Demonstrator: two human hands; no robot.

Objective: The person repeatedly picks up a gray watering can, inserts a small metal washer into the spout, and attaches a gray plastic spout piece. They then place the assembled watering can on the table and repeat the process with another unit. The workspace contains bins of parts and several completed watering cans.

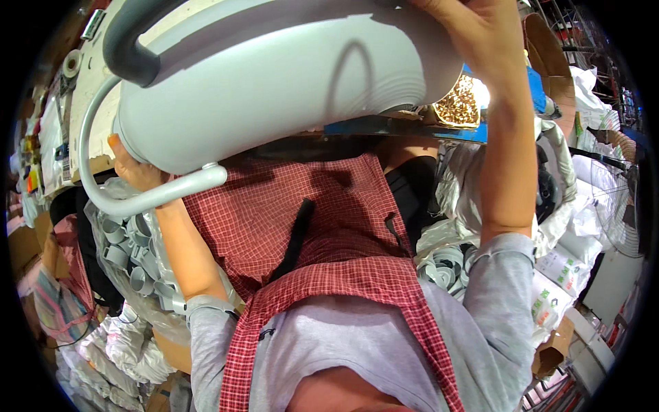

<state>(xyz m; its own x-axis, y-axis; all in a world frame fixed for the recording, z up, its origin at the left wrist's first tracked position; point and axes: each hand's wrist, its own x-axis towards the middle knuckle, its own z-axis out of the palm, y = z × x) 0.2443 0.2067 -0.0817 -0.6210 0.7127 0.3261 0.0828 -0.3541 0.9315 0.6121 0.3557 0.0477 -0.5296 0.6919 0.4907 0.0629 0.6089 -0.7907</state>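
A large grey thermos jug [288,89] lies tilted on its side across the front of me, held up in both hands. Its dark grey grip handle [130,48] points up at the left, and a light grey loop handle [99,158] curves around the left end. My left hand [141,168] is closed on the left end from below, its fingers partly hidden behind the jug. At the upper right my right hand [480,41] grips the other end; its fingertips lie partly beyond the top edge.
Brass-coloured small parts [458,103] fill a box at the bench edge. Grey plastic parts sit in a clear bag [130,254] at left and a white sack [446,264] at right. A fan guard [618,206] and white packages [556,288] stand farther right.
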